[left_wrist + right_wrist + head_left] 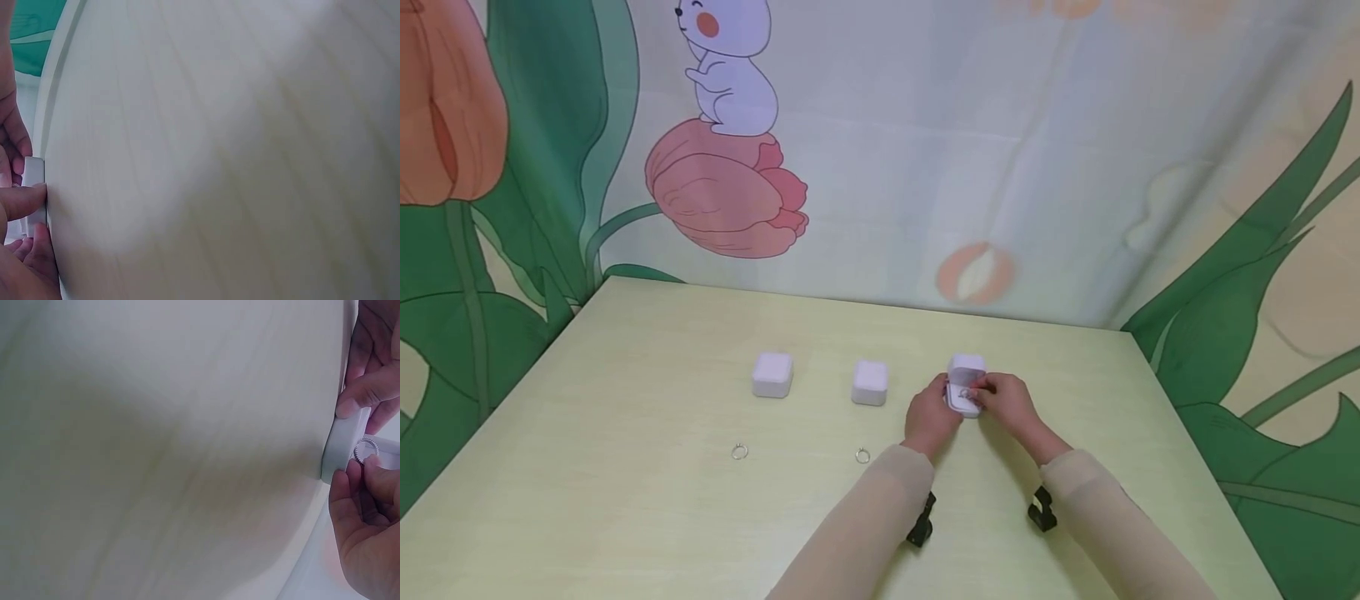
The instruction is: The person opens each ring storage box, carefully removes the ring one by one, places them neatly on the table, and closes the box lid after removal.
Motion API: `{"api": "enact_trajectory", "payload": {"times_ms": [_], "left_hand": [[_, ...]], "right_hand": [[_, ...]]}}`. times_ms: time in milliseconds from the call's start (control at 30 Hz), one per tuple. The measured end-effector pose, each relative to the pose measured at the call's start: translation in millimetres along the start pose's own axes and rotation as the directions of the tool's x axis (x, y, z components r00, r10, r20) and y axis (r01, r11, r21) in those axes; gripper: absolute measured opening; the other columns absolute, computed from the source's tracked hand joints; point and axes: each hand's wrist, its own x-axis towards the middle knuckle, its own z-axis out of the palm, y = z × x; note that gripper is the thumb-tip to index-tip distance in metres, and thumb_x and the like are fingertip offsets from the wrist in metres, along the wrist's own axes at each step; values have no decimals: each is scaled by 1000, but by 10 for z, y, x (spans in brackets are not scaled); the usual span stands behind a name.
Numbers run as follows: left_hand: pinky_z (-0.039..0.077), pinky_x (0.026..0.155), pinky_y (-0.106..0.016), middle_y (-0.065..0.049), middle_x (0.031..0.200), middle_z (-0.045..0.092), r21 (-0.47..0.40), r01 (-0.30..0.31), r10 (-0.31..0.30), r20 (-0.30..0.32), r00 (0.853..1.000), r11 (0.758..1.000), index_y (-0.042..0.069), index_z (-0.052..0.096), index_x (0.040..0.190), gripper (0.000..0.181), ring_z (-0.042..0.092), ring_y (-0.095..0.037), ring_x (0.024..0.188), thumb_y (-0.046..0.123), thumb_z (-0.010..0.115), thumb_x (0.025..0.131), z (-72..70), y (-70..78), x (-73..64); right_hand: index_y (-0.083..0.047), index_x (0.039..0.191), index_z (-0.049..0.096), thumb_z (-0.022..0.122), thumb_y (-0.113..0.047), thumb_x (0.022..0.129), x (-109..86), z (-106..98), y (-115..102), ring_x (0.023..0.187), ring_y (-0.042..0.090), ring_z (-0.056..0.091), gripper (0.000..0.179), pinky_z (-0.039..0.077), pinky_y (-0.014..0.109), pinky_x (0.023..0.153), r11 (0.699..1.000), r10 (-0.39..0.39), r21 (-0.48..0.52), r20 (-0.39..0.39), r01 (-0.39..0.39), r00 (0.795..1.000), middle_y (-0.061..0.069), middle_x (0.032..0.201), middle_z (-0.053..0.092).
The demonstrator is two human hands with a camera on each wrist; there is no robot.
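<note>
An opened white ring box (966, 365) stands on the table with its lid tipped up at the back. My left hand (931, 419) grips the box's left side; in the left wrist view its thumb and fingers hold the box's lower part (35, 209). Between thumb and fingertips, my right hand (1011, 406) pinches a silver ring (366, 450) over the box's inside. The ring's band looks beaded or studded in the right wrist view, and its lower part is hidden by the fingertips.
Two closed white ring boxes (772, 375) (869, 383) stand to the left. In front of them lie two silver rings (740, 451) (862, 456) on the pale wooden table (625, 500). A printed curtain (880, 167) hangs behind the table's far edge.
</note>
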Motion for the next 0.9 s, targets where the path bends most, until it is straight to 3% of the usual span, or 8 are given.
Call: {"api": "enact_trajectory", "payload": {"times_ms": [633,900], "left_hand": [[53,108,-47,-13,138,69,-10,16,-16,17,1000,1000,7,57,143,61,66,-35,126,6,74,84,-10,11,-2],[51,111,-48,-14,141,66,-34,31,-30,29,999,999,8,56,145,58,63,-35,130,8,71,89,-7,-1,13]], "right_hand": [[11,99,74,65,-3,96,8,-41,-69,69,5,58,17,48,13,61,997,37,73,-1,-37,999,24,95,75],[11,100,74,64,-2,96,-9,-63,-120,69,5,60,17,48,14,61,996,38,86,3,-38,999,24,93,75]]}}
